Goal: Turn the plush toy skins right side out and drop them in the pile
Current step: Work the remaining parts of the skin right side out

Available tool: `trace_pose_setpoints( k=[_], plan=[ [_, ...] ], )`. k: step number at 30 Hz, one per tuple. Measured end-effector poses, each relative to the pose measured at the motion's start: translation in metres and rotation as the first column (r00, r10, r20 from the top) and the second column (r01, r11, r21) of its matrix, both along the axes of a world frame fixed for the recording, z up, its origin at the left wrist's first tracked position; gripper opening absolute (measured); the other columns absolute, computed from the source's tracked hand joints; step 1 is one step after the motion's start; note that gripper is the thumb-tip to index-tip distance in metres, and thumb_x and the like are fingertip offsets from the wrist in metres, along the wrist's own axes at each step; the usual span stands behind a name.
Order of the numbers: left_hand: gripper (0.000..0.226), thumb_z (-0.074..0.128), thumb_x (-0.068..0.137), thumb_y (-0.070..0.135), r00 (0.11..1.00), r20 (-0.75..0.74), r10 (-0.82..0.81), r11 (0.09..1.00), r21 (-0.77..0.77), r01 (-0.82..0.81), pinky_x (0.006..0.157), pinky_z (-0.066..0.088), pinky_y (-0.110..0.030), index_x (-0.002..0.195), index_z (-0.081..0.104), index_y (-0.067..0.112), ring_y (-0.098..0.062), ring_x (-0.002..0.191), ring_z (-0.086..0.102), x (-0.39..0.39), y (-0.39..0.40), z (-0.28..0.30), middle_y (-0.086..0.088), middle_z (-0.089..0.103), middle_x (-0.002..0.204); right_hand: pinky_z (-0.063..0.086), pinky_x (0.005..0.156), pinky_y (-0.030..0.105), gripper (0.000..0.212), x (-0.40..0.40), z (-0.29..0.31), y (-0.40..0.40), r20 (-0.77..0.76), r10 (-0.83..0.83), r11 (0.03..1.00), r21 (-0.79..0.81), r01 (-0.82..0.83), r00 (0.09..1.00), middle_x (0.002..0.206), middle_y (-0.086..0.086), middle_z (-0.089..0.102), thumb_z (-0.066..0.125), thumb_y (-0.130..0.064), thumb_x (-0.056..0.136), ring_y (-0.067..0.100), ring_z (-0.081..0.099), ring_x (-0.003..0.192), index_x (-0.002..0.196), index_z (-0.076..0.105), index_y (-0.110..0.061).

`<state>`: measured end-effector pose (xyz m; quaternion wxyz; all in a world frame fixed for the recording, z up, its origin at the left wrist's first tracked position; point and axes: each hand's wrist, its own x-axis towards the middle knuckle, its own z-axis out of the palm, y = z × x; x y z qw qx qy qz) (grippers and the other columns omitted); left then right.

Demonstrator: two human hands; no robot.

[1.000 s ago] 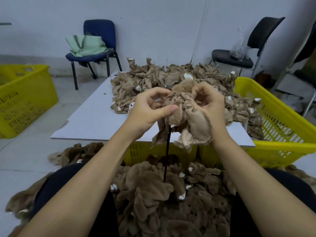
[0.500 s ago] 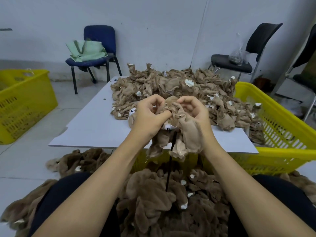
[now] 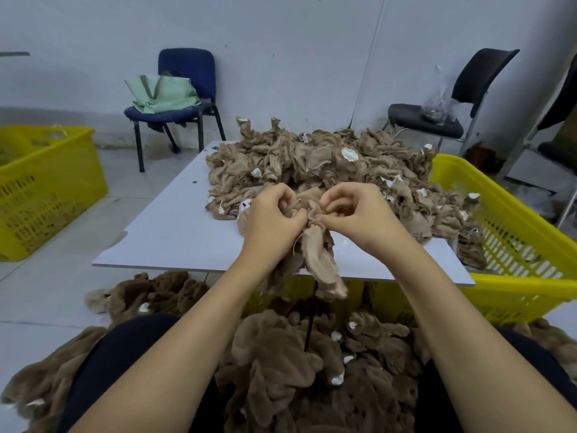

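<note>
While both hands work above the near edge of the white board (image 3: 175,232), the left hand (image 3: 271,223) and right hand (image 3: 359,217) each pinch the top of 1 tan plush skin (image 3: 318,260), fingers curled into the bunched fabric. The skin shows its smooth backing side and hangs down past the board's near edge, limp and crumpled. A thin black rod (image 3: 310,323) stands upright below the board edge, its top hidden behind the skin.

On the board, beyond the hands, lies a heap of inside-out skins (image 3: 327,160) with white patches showing. Below the board's near edge, between the person's dark-clad knees, sits the pile of fuzzy brown skins (image 3: 296,370), spilling out to both sides on the floor.

Right of the board: yellow crate (image 3: 515,245), more skins draped over its rim. Left of the board: 2nd yellow crate (image 3: 40,189). Behind the board: blue chair (image 3: 187,89) carrying a green bag (image 3: 162,92), and a black chair (image 3: 452,104) with a clear plastic bag on its seat.
</note>
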<state>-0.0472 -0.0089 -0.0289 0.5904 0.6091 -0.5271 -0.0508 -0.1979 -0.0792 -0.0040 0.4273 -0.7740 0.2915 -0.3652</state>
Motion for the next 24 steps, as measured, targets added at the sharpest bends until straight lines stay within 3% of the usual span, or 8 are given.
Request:
trace_pose_setpoints(
  k=[4,7,9,13,15,19,21,24],
  plan=[
    [0.019,0.066,0.067,0.018,0.989,-0.144,0.033,0.997,0.073,-0.023,0.057,0.035,-0.033,0.062,0.048,0.020,-0.011,0.053,0.037,0.001,0.003,0.001,0.012,0.040,0.051,0.043,0.059,0.029,0.011,0.011,-0.011,0.006,0.054,-0.056,0.997,-0.042,0.058,0.997,0.067,0.005,0.067,0.079,-0.001,0.081,0.010,0.051,0.057,0.079,0.068,-0.002],
    [0.018,0.067,0.074,0.005,0.999,-0.043,0.030,0.997,0.071,-0.027,0.056,0.033,-0.031,0.069,0.051,0.013,-0.010,0.055,0.035,0.004,0.009,-0.003,0.007,0.041,0.058,0.041,0.053,0.013,0.012,0.014,-0.012,0.002,-0.006,-0.019,1.000,0.003,0.019,1.000,0.066,0.002,0.066,0.079,0.002,0.079,-0.003,0.052,0.049,0.080,0.068,0.001],
    [0.020,0.065,0.075,0.001,0.998,0.065,-0.003,0.997,0.076,-0.002,0.057,0.032,-0.031,0.071,0.050,0.014,-0.012,0.058,0.036,0.003,0.013,-0.003,0.004,0.041,0.063,0.043,0.054,0.010,0.014,0.010,-0.011,-0.003,-0.101,0.046,0.999,0.025,-0.044,0.994,0.070,0.006,0.068,0.081,0.002,0.078,-0.004,0.056,0.053,0.081,0.068,0.001],
    [0.020,0.063,0.075,-0.002,0.998,0.067,-0.019,0.998,0.058,0.016,0.056,0.033,-0.026,0.074,0.051,0.015,-0.010,0.060,0.037,0.002,0.013,-0.001,0.002,0.043,0.066,0.050,0.066,0.025,0.012,0.002,-0.016,-0.006,-0.077,0.129,0.988,0.096,-0.121,0.989,0.089,0.008,0.075,0.081,-0.003,0.082,0.014,0.055,0.066,0.091,0.073,-0.001],
    [0.017,0.064,0.076,-0.002,0.999,0.034,-0.014,0.999,0.044,0.013,0.055,0.035,-0.023,0.078,0.055,0.012,-0.008,0.059,0.038,0.003,0.014,0.000,-0.002,0.047,0.067,0.052,0.069,0.031,0.011,0.002,-0.016,-0.005,-0.062,0.140,0.988,0.079,-0.135,0.988,0.087,0.002,0.075,0.082,-0.008,0.082,0.019,0.056,0.069,0.091,0.075,-0.005],
    [0.019,0.065,0.076,-0.002,1.000,-0.012,0.003,1.000,0.015,-0.003,0.058,0.039,-0.025,0.079,0.058,0.016,-0.007,0.061,0.043,0.001,0.014,-0.003,-0.010,0.055,0.070,0.055,0.083,0.043,0.012,0.005,-0.013,0.000,-0.063,0.117,0.993,0.003,-0.117,0.991,0.088,0.009,0.070,0.080,-0.007,0.082,0.025,0.066,0.081,0.082,0.069,-0.002],
    [0.020,0.064,0.076,-0.003,1.000,-0.018,0.001,1.000,0.006,-0.001,0.059,0.041,-0.031,0.080,0.058,0.016,-0.009,0.063,0.045,-0.002,0.014,-0.002,-0.011,0.057,0.073,0.057,0.079,0.050,0.013,0.007,-0.014,0.004,-0.007,0.105,0.994,-0.033,-0.106,0.994,0.082,0.019,0.067,0.074,0.002,0.082,0.036,0.067,0.079,0.076,0.063,0.004],
    [0.018,0.062,0.077,-0.005,0.999,-0.039,-0.011,1.000,-0.026,0.010,0.059,0.041,-0.032,0.081,0.059,0.013,-0.009,0.064,0.045,-0.006,0.014,-0.001,-0.013,0.058,0.077,0.054,0.065,0.045,0.018,0.011,-0.017,0.008,0.048,0.070,0.994,-0.088,-0.066,0.996,0.077,0.019,0.062,0.070,0.009,0.081,0.028,0.062,0.068,0.071,0.059,-0.002]
  ],
)
